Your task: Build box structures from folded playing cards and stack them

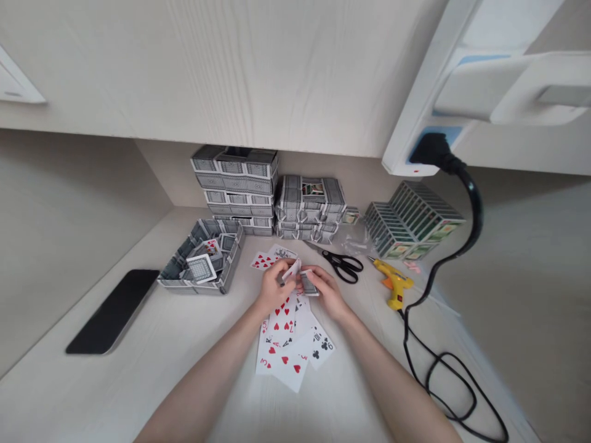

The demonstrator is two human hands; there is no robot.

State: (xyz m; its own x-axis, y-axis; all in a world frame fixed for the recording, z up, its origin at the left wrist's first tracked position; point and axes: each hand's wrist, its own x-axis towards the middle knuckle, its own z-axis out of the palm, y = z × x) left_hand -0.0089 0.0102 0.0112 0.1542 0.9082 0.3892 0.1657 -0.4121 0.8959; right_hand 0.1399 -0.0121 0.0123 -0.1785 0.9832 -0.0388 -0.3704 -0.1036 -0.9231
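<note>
My left hand (276, 285) pinches a playing card (292, 269), tilted up between thumb and fingers. Close beside it, my right hand (327, 290) grips a folded playing card (308, 284) with its grey patterned back showing; whether it is more than one card I cannot tell. Below both hands, several loose playing cards (282, 321) lie face up and overlapping, hearts and clubs among them. Two more face-up cards (264, 261) rest just beyond my left hand. To the left stands an open box made of folded cards (225, 284), with loose and folded cards inside.
Boxes built from cards (241, 183) are stacked at the back, with another stack (310, 206) beside them. Black scissors (345, 266), a yellow glue gun (394, 282) and card packs (418, 221) lie right. A black cable (429, 289) trails down; a phone (115, 311) lies left.
</note>
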